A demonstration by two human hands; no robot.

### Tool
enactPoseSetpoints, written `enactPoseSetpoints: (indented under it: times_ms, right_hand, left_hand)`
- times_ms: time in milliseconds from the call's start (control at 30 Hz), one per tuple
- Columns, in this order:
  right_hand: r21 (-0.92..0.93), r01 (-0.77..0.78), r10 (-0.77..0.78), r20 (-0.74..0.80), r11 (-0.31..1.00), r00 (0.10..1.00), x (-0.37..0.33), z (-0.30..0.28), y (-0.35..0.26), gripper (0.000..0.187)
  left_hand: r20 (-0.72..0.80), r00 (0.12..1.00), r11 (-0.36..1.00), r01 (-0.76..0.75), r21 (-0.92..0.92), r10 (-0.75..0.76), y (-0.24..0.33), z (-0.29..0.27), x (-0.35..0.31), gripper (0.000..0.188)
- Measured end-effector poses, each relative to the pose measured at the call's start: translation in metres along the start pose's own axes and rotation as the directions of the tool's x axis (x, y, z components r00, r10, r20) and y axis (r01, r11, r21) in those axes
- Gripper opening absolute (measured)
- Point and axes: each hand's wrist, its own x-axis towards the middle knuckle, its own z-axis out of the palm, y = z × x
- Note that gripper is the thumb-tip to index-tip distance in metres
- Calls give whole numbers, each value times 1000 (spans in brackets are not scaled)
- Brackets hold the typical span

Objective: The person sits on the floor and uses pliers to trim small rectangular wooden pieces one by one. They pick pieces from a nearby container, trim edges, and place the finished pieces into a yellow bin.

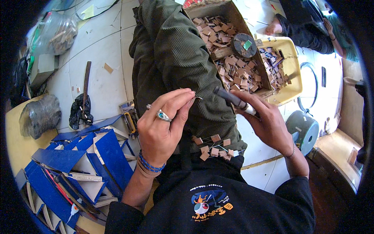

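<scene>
My left hand (165, 117), with a ring and a blue bracelet, is raised over my lap, thumb and fingertips pinched together. From the pinch sticks out a thin curved wire (199, 98); its other end is hidden by the fingers. To its right, my right hand (269, 119) is closed around a dark tube-shaped tool (230, 96) with a pale, shiny section near the fingers. The tool points toward my left hand, apart from it. On my lap below lie several small brown square pieces (215, 151) with thin metal pins.
Ahead to the right, a wooden box (228, 9) holds many pinned brown pieces, with a round dark disc (244, 45) on it. Beside it stands a yellow basin (292, 62). Blue boards (113, 160) pile at left, near a hammer-like tool (86, 84). Another person's foot (274, 26) is far right.
</scene>
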Motion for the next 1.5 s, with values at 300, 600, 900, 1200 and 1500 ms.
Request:
enactPoseSetpoints:
  times_ms: [300,600,900,1200,1500]
  right_hand:
    - [210,-322,220,399,923,890,-4,-13,-16,36]
    - [225,-310,193,425,924,884,-3,-11,-16,40]
    - [190,-292,188,430,937,883,-3,-8,-15,46]
    - [193,-340,217,472,920,855,-3,-8,-20,44]
    - [537,-363,153,395,762,906,-10,28,-20,33]
  left_hand:
    - [-17,994,990,-104,99,107,2,-2,4,36]
    - [6,994,989,-107,105,107,0,-1,6,33]
    - [45,994,990,-100,98,96,0,-2,4,38]
    - [60,983,973,-182,142,175,-3,-5,8,39]
    - [-13,998,985,-63,159,66,9,15,-5,34]
